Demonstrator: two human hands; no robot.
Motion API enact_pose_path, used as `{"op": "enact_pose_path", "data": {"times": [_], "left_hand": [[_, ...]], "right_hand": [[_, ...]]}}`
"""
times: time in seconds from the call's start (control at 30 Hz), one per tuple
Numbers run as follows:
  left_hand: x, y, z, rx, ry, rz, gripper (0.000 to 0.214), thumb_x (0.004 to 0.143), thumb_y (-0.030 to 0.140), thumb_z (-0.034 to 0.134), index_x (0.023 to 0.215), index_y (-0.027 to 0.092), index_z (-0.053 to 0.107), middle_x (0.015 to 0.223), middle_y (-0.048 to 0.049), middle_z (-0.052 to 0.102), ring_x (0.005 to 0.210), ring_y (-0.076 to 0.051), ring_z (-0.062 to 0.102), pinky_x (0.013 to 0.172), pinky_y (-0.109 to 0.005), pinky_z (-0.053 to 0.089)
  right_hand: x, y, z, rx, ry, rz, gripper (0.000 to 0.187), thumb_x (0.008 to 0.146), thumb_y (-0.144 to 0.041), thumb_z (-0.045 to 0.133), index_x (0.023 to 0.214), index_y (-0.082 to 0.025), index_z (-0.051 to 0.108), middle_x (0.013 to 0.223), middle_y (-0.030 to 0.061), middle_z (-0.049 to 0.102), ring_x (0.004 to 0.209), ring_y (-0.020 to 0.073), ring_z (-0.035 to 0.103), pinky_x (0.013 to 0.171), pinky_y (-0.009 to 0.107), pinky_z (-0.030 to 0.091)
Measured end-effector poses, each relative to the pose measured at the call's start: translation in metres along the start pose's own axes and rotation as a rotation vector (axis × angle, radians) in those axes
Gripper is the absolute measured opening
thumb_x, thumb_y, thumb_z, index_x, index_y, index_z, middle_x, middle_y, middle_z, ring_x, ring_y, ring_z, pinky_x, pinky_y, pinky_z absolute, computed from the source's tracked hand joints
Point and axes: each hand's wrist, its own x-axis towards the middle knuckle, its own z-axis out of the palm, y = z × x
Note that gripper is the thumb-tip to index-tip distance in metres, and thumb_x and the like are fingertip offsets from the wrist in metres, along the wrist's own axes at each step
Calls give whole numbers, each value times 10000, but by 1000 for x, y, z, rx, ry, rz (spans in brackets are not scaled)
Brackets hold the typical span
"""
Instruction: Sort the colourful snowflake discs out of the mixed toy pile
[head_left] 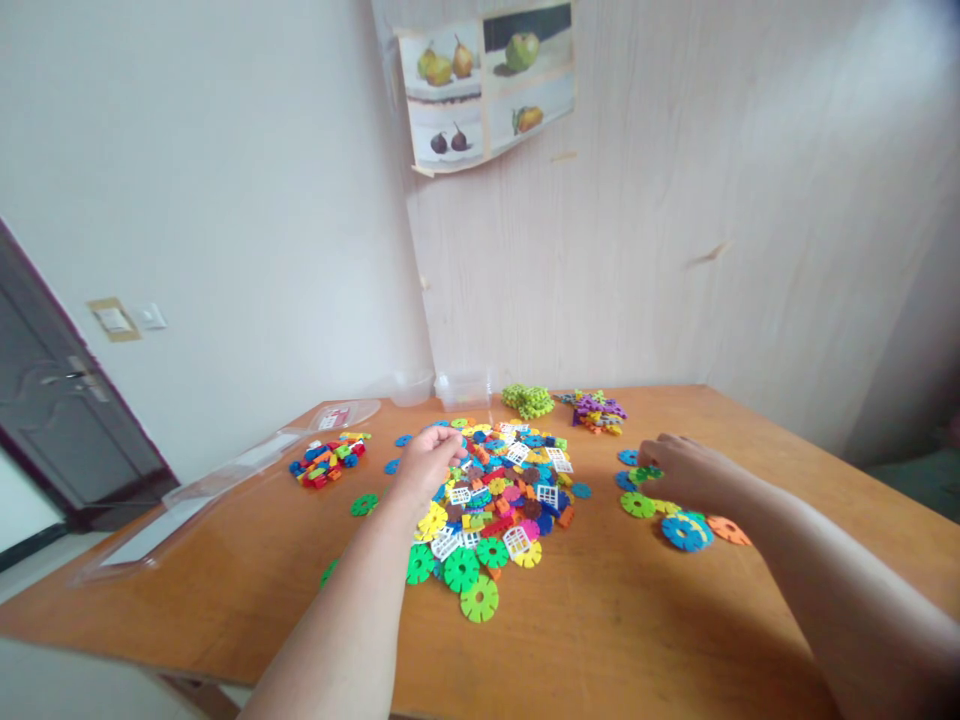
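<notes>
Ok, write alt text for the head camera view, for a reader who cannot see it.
Two bare hands are over a wooden table: the left hand touches a big pile of colourful plastic discs, the right hand rests on a smaller group of discs beside it. A small heap of bricks and a clear plastic sheet lie farther left.

Your big pile of discs (pixel 495 500) sits mid-table (pixel 600 620), with your left hand (pixel 431 460) on its far-left side. To its right, a smaller bunch of discs (pixel 684 530) lies under and in front of your right hand (pixel 686 470). The brick cluster (pixel 328 460) lies left of the pile, and the clear tray (pixel 225 480) runs along the left edge. Behind the pile, near the far edge, a built clump (pixel 529 400) sits just left of a second clump (pixel 598 410).
</notes>
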Motion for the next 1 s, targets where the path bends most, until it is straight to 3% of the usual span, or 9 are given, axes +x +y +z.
{"op": "enact_pose_path", "data": {"times": [0.3, 0.77, 1.0], "left_hand": [[4, -2, -10, -3, 88, -20, 349, 702, 472, 701, 862, 163, 678, 757, -70, 735, 672, -161, 625, 676, -274, 475], [10, -9, -12, 40, 107, -47, 346, 694, 464, 693, 866, 164, 688, 735, -66, 729, 659, -163, 612, 646, -262, 460], [7, -5, -14, 27, 123, -29, 373, 680, 487, 726, 866, 166, 687, 751, -75, 736, 670, -167, 622, 659, -269, 474]], "right_hand": [[-3, 4, -5, 1, -8, 124, 402, 729, -536, 638, 1024, -276, 719, 1208, 122, 635, 1118, 363, 563, 810, 447, 439], [1, 34, 5, 90, -16, 101, 286, 677, -329, 661, 932, -207, 702, 1031, 93, 692, 942, 262, 647, 770, 331, 457], [3, 27, 6, 95, 43, 74, 413, 775, -507, 607, 1067, -235, 712, 1100, 112, 708, 1005, 305, 642, 825, 394, 463]]}}
